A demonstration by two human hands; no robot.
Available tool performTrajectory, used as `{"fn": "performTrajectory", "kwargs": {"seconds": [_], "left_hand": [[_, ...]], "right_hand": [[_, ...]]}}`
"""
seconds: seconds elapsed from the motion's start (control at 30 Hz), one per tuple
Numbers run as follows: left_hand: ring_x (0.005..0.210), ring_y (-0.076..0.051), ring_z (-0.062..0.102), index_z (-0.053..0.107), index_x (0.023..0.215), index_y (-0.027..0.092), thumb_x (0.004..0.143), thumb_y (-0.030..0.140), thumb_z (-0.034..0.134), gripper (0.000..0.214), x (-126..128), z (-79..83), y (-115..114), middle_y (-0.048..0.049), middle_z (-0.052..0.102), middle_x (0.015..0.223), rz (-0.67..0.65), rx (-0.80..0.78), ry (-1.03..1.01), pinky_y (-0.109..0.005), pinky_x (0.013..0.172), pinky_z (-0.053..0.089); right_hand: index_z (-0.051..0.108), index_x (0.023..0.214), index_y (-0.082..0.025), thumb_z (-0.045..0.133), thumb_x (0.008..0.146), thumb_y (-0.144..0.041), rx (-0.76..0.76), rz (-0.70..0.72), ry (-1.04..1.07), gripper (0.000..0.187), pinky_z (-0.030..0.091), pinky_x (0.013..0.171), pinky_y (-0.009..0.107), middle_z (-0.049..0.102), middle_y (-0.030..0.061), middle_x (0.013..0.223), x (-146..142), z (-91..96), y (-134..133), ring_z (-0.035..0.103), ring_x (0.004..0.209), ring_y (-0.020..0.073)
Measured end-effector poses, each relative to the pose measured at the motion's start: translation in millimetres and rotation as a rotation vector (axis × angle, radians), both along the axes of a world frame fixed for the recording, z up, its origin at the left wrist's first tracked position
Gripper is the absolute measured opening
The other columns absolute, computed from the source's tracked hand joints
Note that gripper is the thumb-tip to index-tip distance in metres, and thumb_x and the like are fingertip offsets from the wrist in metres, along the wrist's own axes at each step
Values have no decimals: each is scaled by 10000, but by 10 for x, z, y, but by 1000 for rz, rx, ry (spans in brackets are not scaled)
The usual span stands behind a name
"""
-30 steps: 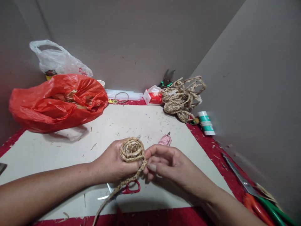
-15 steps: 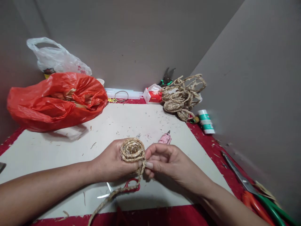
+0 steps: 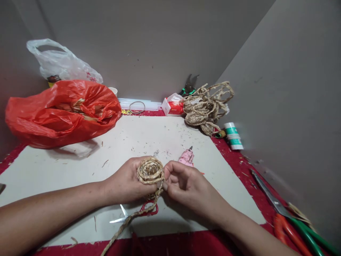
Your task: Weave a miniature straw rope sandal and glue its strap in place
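Note:
My left hand (image 3: pixel 127 183) is closed around a small spiral coil of braided straw rope (image 3: pixel 150 170), held upright above the white board (image 3: pixel 149 138). My right hand (image 3: pixel 186 186) pinches the rope right beside the coil's lower right edge. The loose tail of the braid (image 3: pixel 125 224) hangs down from the coil toward the near edge. Small red-handled scissors (image 3: pixel 145 209) lie on the board just under my hands, partly hidden by them. A pink glue gun (image 3: pixel 187 157) lies just beyond my right hand.
A red plastic bag (image 3: pixel 64 112) with straw and a clear bag (image 3: pixel 61 64) sit at the back left. A pile of braided rope (image 3: pixel 206 106), a red-white box (image 3: pixel 173 106), pliers (image 3: pixel 189 85), a green-white roll (image 3: pixel 233 136) and large scissors (image 3: pixel 287 217) line the right side.
My right hand has closed in tighter against the coil, curling its fingers more. The braid's tail has swung slightly. The coil stays in my left hand.

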State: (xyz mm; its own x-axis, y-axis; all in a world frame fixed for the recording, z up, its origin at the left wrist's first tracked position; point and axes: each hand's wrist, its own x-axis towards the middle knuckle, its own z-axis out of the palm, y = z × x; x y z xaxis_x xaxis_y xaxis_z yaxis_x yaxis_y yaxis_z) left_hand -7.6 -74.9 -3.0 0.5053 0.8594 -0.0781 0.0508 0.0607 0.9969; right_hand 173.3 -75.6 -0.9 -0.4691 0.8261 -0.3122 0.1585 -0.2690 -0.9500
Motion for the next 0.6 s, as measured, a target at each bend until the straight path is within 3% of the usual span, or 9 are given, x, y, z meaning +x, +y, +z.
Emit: {"fn": "performTrajectory", "kwargs": {"seconds": [0.4,0.6], "left_hand": [[567,-68,395,476,702,171,666,133,619,152,40,-1,-14,76,458,613,105,-7,25,-195,515,347],[587,-78,429,509,705,162,700,133,574,70,25,-14,-3,61,482,625,139,18,24,-199,532,374]], "right_hand": [[522,803,-185,765,682,-388,-53,11,40,338,387,526,218,573,-35,603,-3,3,3,521,541,92],[630,802,-152,732,693,-366,99,-89,-7,261,437,550,236,622,7,630,-5,-36,-29,562,573,113]]}}
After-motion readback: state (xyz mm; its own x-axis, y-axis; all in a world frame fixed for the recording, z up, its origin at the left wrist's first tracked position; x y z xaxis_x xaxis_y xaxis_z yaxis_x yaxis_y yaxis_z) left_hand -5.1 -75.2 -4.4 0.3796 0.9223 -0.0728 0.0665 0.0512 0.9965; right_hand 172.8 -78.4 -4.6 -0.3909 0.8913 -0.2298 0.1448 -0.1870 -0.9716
